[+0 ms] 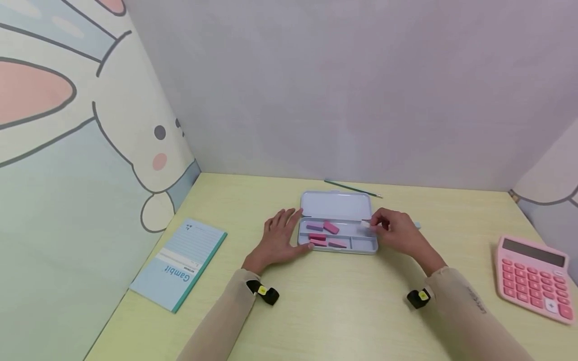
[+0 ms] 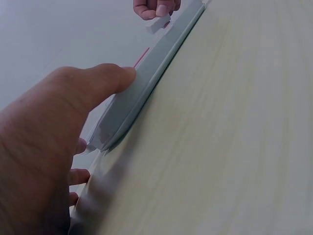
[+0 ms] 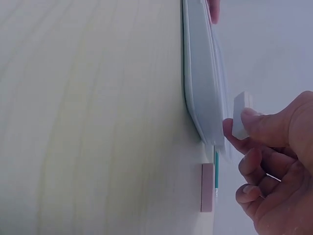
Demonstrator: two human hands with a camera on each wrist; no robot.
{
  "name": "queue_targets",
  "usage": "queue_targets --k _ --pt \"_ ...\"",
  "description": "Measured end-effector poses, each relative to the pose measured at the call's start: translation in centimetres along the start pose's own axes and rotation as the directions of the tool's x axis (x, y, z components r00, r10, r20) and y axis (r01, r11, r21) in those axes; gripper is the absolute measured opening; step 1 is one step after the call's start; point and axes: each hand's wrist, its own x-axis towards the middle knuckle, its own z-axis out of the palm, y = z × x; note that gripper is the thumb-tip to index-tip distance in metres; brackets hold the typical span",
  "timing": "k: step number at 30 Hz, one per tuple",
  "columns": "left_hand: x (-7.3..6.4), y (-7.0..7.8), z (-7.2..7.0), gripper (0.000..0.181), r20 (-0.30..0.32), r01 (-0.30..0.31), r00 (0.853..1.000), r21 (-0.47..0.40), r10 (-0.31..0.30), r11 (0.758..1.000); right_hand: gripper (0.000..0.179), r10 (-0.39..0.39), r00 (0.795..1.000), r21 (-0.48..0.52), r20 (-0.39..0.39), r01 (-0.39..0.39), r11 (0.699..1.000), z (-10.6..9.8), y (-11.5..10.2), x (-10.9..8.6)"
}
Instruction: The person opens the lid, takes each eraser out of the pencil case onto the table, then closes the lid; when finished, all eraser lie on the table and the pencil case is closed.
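An open pale-blue pencil case (image 1: 336, 204) lies on the table with its lid folded back. Several pink and purple erasers, one a bright pink eraser (image 1: 331, 227), sit in its compartments. Over the case's right end, my right hand (image 1: 399, 233) pinches a white eraser (image 3: 239, 115) between thumb and fingers. My left hand (image 1: 281, 239) is spread at the left end, its thumb (image 2: 112, 81) resting on the front rim and the other fingers along the left side. Part of the right compartment is hidden behind the right hand.
Behind the case lies a green pencil (image 1: 352, 188). A small pinkish block (image 3: 207, 187) is on the table just past the case's right end. To the left is a blue notebook (image 1: 180, 263); a pink calculator (image 1: 534, 278) lies at far right. A wall backs the table.
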Motion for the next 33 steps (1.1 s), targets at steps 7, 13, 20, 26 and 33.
queue_targets --k 7,13,20,26,33 --pt "0.1 0.0 0.1 0.100 -0.006 -0.005 1.000 -0.002 0.005 1.000 0.023 -0.007 0.999 -0.046 -0.053 0.005 0.999 -1.4 1.4 -0.9" --pt "0.1 0.0 -0.1 0.102 0.001 -0.002 1.000 0.007 0.002 1.000 0.019 0.025 0.998 -0.071 -0.062 -0.030 0.997 -2.2 2.2 -1.7" --pt "0.2 0.0 0.0 0.102 -0.003 0.000 1.000 0.008 0.000 1.000 0.017 0.038 0.999 -0.081 -0.019 -0.040 0.996 -2.8 3.3 -2.5" --pt "0.1 0.1 -0.2 0.102 -0.002 0.002 1.000 0.000 -0.002 1.000 0.017 0.013 1.000 -0.080 0.001 -0.013 0.997 -2.8 3.9 -2.8" --pt "0.1 -0.1 0.0 0.101 -0.005 -0.007 1.000 -0.004 0.007 1.000 0.017 0.032 0.999 -0.065 0.031 -0.030 0.997 -2.1 4.5 -2.6"
